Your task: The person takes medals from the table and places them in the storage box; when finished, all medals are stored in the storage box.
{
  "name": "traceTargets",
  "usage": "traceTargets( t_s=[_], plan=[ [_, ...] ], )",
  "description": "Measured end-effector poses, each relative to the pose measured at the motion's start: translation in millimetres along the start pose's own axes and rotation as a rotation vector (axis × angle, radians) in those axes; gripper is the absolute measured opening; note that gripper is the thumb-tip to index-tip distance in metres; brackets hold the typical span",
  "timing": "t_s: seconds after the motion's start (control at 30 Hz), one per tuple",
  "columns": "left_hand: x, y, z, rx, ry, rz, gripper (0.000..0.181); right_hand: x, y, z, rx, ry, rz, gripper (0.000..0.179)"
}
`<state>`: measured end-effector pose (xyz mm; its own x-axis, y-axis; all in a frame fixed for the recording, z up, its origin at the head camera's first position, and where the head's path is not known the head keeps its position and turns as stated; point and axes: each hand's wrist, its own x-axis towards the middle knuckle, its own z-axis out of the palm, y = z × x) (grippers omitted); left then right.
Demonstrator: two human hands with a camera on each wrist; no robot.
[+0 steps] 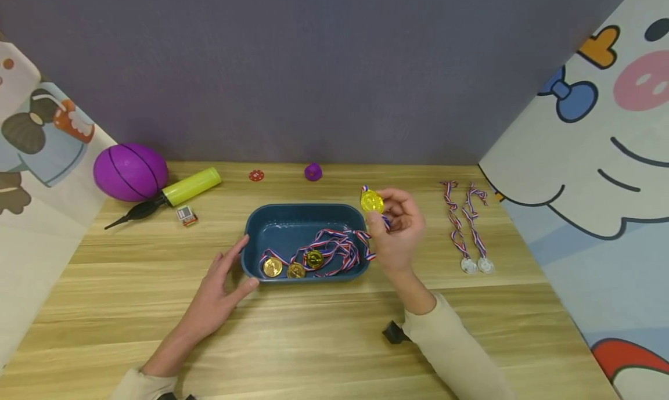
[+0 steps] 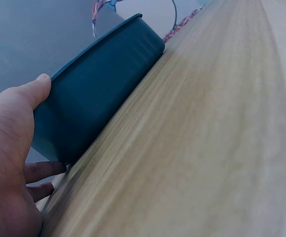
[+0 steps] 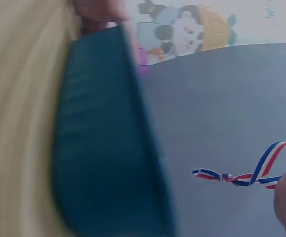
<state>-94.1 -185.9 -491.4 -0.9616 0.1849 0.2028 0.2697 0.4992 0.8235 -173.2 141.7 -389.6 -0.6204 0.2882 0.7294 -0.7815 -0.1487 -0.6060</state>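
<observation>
My right hand (image 1: 395, 229) pinches a gold medal (image 1: 372, 202) above the right end of a dark blue plastic bin (image 1: 252, 229). The medal's red, white and blue ribbon (image 3: 241, 178) is gathered in the hand, its knotted end hanging out. Inside the bin lie a gold medal (image 1: 272, 267) at the left, a second gold medal (image 1: 295, 270) and a third gold medal (image 1: 315, 259), with tangled striped ribbons (image 1: 340, 250) at the right. My left hand (image 1: 218, 298) rests against the bin's left end, fingers spread, thumb (image 2: 39, 90) touching near the rim.
Right of the bin, two silver medals (image 1: 477, 265) lie with ribbons stretched backward. At the back left are a purple ball (image 1: 130, 172), a yellow-green hand pump (image 1: 191, 186) and a small card-like item (image 1: 186, 215). A red chip (image 1: 256, 175) and small purple object (image 1: 313, 172) lie behind the bin.
</observation>
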Motion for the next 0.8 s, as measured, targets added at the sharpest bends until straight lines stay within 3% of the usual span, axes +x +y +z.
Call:
traceTargets(
  t_s=[0.2, 0.37, 0.57, 0.8],
  plan=[
    [0.4, -1.8, -0.2, -0.004, -0.007, -0.011, 0.083, -17.0, 24, -1, 0.02, -0.033, 0.073, 0.04],
    [0.2, -2.2, -0.3, -0.004, -0.007, -0.011, 0.083, -28.1, 35, -5, -0.005, -0.159, 0.191, 0.035],
    [-0.1, -0.7, -0.8, -0.002, -0.004, -0.005, 0.082, -33.1, 40, -16, -0.154, -0.339, 0.179, 0.048],
    [-1.2, 2.0, -2.4, -0.004, -0.015, -0.041, 0.083, -35.5, 38, -40, -0.341, -0.486, 0.178, 0.029]
  ],
)
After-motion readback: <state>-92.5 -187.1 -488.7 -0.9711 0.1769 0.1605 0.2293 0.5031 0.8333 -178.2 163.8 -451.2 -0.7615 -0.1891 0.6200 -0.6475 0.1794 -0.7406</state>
